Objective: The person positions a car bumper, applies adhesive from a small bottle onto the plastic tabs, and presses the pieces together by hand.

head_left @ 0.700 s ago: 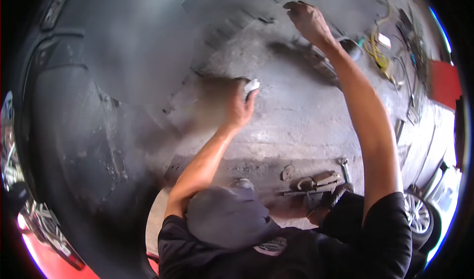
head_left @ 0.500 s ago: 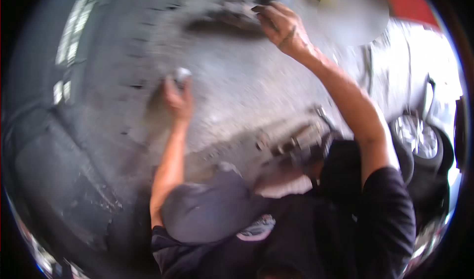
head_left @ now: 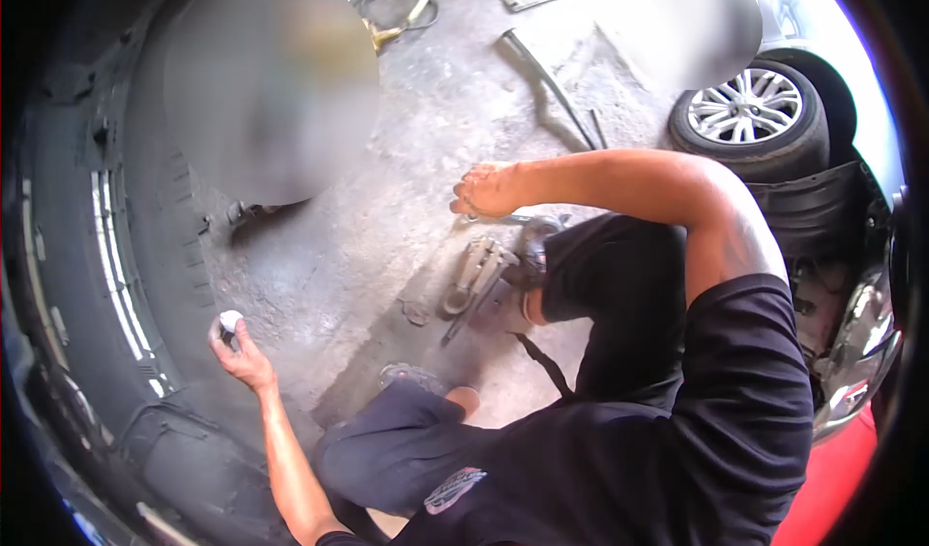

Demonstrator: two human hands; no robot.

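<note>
In the head view, my left hand (head_left: 247, 360) is at the lower left with its fingers closed around a small, rounded, whitish object (head_left: 230, 321). The object's exact kind is unclear. My right hand (head_left: 487, 190) is curled shut near the middle, above the concrete floor, with the forearm running level across the view. Whatever its fingers hold, if anything, is hidden. Just below this hand shows a thin metal tool (head_left: 503, 219), and I cannot tell whether they touch. Closest to my left hand is a large dark plastic car panel (head_left: 145, 285).
A metal tool with thick arms (head_left: 474, 277) lies by my foot. A long bar (head_left: 547, 82) is on the floor farther off. At the right are a wheel with a silver rim (head_left: 745, 109) and a red surface (head_left: 837, 483). Two round areas are blurred out.
The view has turned and sharpened. My left hand still has the whitish object, now lower and farther left in view. My right hand has come down, nearer my knees.
</note>
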